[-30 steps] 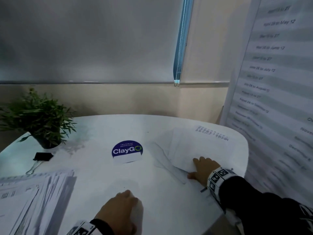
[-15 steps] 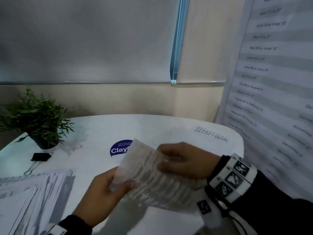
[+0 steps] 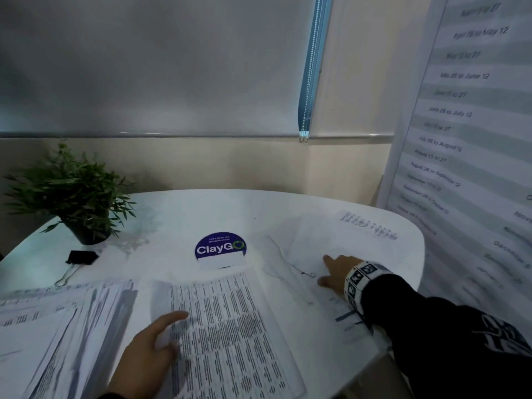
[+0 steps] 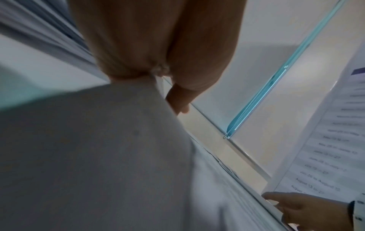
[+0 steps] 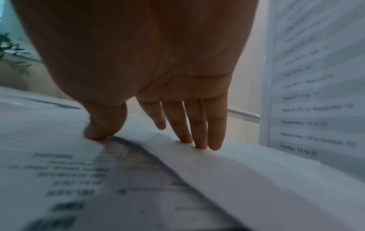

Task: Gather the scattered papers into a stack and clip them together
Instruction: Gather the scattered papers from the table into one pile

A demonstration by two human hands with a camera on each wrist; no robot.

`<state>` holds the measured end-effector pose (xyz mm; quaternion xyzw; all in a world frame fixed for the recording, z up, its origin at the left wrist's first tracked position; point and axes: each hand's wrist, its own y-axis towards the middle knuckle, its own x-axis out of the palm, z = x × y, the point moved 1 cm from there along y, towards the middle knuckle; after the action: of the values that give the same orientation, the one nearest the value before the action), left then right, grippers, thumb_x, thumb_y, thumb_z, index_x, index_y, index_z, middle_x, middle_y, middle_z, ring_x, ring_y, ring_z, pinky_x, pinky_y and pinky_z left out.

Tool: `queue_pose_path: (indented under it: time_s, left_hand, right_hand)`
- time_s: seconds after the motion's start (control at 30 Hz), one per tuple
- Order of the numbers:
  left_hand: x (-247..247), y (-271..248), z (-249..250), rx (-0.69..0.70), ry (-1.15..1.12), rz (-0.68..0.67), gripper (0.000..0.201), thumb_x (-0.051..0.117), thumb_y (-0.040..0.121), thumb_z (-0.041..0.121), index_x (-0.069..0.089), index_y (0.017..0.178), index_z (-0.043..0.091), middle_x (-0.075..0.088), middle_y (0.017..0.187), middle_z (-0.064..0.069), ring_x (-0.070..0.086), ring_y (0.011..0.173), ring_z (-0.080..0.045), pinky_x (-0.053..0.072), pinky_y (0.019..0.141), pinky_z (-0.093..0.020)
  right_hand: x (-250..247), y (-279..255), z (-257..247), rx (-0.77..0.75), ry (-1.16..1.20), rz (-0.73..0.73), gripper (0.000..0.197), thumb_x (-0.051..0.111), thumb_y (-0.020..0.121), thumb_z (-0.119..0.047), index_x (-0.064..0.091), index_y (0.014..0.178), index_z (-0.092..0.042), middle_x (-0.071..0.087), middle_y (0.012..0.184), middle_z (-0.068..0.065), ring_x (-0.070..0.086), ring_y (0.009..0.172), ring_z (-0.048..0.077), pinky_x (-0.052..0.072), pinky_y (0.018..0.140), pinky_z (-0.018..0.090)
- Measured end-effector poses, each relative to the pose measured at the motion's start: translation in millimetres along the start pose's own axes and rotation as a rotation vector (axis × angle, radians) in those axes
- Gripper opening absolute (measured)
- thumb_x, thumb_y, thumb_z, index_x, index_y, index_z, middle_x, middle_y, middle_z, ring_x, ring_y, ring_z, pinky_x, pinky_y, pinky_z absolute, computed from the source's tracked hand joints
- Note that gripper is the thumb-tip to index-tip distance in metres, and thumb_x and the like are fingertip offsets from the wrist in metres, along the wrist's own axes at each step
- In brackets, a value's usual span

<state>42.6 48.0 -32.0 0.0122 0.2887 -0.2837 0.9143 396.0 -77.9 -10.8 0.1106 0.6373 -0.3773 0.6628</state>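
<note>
A printed sheet lies flat on the table in front of me. My left hand rests on its left edge with relaxed fingers; the left wrist view shows the palm over that paper. To the right, a few white sheets lie overlapped. My right hand presses on them, fingers straight on the top sheet, thumb on a printed sheet below. A fanned pile of papers lies at the near left. A black binder clip sits behind it, untouched.
A potted plant stands at the back left of the white table, close to the clip. A round ClayGo sticker marks the table's middle. A tall printed poster stands along the right edge.
Half a second ago both hands held the printed sheet in the air. It now lies on the table under my left hand, and my right hand has gone back to the sheets on the right.
</note>
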Motion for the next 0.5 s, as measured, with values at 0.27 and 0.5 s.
queue_pose_path:
  time_s: [0.27, 0.5]
  left_hand:
    - [4.7, -1.5, -6.2, -0.095, -0.074, 0.016, 0.036, 0.06, 0.082, -0.007, 0.064, 0.105, 0.021, 0.06, 0.12, -0.008, 0.053, 0.114, -0.025, 0.037, 0.095, -0.031]
    - [4.8, -8.3, 0.2, -0.154, -0.187, 0.016, 0.019, 0.068, 0.084, 0.011, 0.068, 0.099, 0.021, 0.062, 0.117, -0.006, 0.053, 0.112, -0.021, 0.034, 0.097, -0.032]
  right_hand:
    - [8.2, -5.2, -20.2, -0.096, -0.214, 0.207, 0.031, 0.035, 0.097, -0.022, 0.049, 0.124, -0.013, 0.059, 0.121, 0.006, 0.058, 0.109, 0.024, 0.045, 0.088, 0.033]
    - [-32.7, -38.7, -37.4, -0.1, 0.015, 0.121, 0.03, 0.04, 0.095, -0.034, 0.056, 0.107, -0.011, 0.06, 0.109, 0.007, 0.059, 0.103, 0.025, 0.045, 0.08, 0.029]
